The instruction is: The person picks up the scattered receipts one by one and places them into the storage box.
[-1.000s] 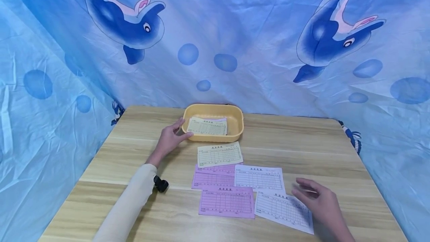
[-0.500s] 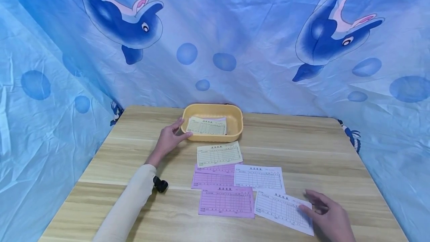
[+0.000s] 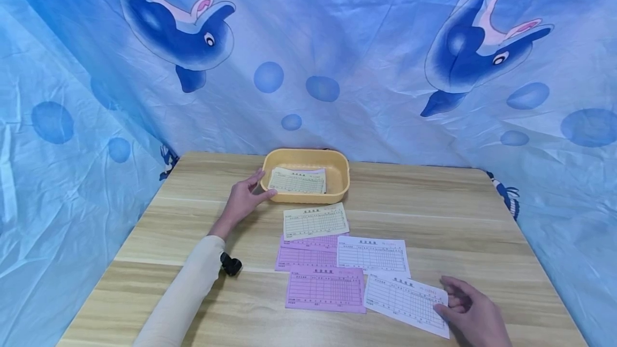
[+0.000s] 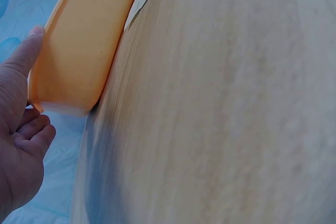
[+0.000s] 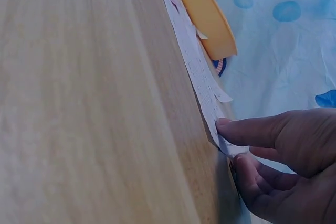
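At the back of the table, my left hand (image 3: 243, 198) grips the left end of a yellow plastic basket (image 3: 343, 191). Its thumb lies on the near rim, the fingers round the end wall. Inside the basket is a pale yellow receipt slip (image 3: 296, 182) over a pink one. My right hand (image 3: 474, 312) pinches the right end of the nearest white receipt slip (image 3: 407, 303), thumb on top and fingers beneath the edge. In the right wrist view, that slip's end (image 5: 227, 142) bends up slightly between thumb and fingers.
Another white slip (image 3: 371, 255) partly overlaps the held one. To its left lie several pink slips (image 3: 325, 291) and a pale yellow slip (image 3: 315, 222). A blue dolphin-print cloth (image 3: 308, 42) hangs behind the wooden table (image 3: 414, 197).
My right hand has come down and toward the near right, from hovering over the white slip to pinching its right end. The left hand stays on the basket.
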`<state>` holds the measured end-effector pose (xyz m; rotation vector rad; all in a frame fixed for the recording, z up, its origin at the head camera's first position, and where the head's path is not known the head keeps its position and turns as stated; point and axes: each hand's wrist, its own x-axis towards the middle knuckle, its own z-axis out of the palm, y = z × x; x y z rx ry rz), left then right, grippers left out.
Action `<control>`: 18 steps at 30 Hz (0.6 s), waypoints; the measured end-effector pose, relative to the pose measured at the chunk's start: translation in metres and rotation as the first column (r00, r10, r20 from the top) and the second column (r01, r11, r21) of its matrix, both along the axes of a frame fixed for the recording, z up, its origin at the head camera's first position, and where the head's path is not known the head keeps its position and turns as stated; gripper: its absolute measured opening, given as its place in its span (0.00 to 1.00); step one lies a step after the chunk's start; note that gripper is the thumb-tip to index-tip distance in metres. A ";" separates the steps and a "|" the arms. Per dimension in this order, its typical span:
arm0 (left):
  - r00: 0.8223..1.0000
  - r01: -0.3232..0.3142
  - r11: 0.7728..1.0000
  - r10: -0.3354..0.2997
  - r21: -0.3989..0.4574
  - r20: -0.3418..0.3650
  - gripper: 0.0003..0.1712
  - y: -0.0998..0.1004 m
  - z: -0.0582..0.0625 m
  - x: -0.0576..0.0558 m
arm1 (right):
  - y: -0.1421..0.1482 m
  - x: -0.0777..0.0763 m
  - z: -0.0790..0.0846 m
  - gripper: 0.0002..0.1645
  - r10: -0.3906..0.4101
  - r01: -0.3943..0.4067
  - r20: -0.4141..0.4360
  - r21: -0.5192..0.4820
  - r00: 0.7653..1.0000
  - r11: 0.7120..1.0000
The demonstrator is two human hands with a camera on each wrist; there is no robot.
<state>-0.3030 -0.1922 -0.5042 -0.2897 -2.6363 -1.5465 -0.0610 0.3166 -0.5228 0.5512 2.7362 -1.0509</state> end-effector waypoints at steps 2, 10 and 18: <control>1.000 0.002 1.000 -0.002 0.005 0.001 0.54 0.000 0.000 0.000 | 0.000 0.000 0.000 0.43 0.002 -0.002 0.005 -0.006 1.000 1.000; 1.000 0.003 1.000 -0.003 0.009 -0.011 0.54 -0.001 -0.001 0.000 | 0.000 -0.001 0.000 0.30 0.006 -0.006 0.033 -0.017 0.999 1.000; 1.000 0.000 1.000 0.000 0.002 -0.014 0.54 -0.001 -0.001 0.000 | 0.006 -0.006 0.010 0.20 0.095 -0.095 -0.004 0.018 0.995 0.995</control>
